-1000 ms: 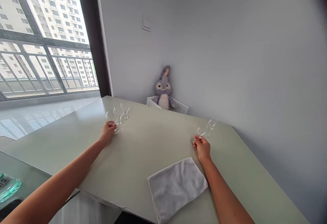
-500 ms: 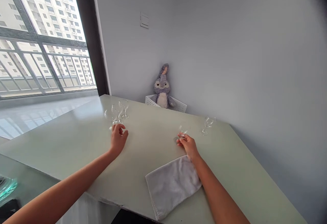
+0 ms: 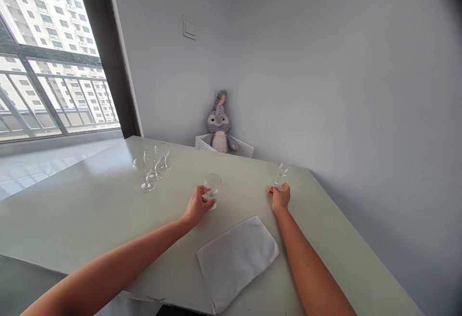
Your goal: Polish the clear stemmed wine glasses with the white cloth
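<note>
Clasping a clear, stemmed glass (image 3: 213, 182) upright is the left hand (image 3: 197, 207) (right hand (image 3: 280, 198): grip unclear).

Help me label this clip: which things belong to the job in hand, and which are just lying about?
Job, it seems: middle glass, in the left hand; right glass, at the right hand; three left glasses.

Lying about, probably: cloth, untouched; toy; basket.

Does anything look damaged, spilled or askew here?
Possibly: the near table edge looks uneven, perhaps chipped, left of the slanted grey cloth. Otherwise nothing stands out; the glasses look upright and no spill shows.
</note>
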`<action>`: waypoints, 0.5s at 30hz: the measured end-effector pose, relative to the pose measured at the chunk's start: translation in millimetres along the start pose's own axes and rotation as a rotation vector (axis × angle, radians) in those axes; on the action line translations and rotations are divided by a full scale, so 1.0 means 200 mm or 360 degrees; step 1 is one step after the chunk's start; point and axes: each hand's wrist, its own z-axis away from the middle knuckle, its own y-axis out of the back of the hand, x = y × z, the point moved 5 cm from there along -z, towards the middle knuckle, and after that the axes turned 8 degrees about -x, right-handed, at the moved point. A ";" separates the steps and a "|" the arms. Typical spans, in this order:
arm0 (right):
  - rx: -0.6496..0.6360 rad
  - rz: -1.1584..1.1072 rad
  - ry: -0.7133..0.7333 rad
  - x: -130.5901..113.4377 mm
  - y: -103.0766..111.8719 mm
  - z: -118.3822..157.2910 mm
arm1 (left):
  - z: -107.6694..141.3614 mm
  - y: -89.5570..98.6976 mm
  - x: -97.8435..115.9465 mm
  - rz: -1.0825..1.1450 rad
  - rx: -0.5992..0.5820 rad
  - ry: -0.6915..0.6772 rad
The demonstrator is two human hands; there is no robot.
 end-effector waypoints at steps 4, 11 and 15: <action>-0.0158 -0.0009 -0.0128 0.00 -0.05 -0.15 | -0.06 -0.02 0.01 -0.0112 0.0006 0.0009; -0.0307 0.0155 -0.0080 0.03 -0.08 -0.24 | -0.17 0.06 -0.06 -0.0181 0.0072 0.0070; -0.0417 0.0271 0.0033 0.04 -0.11 -0.18 | -0.28 0.23 -0.12 -0.0175 0.0244 0.0149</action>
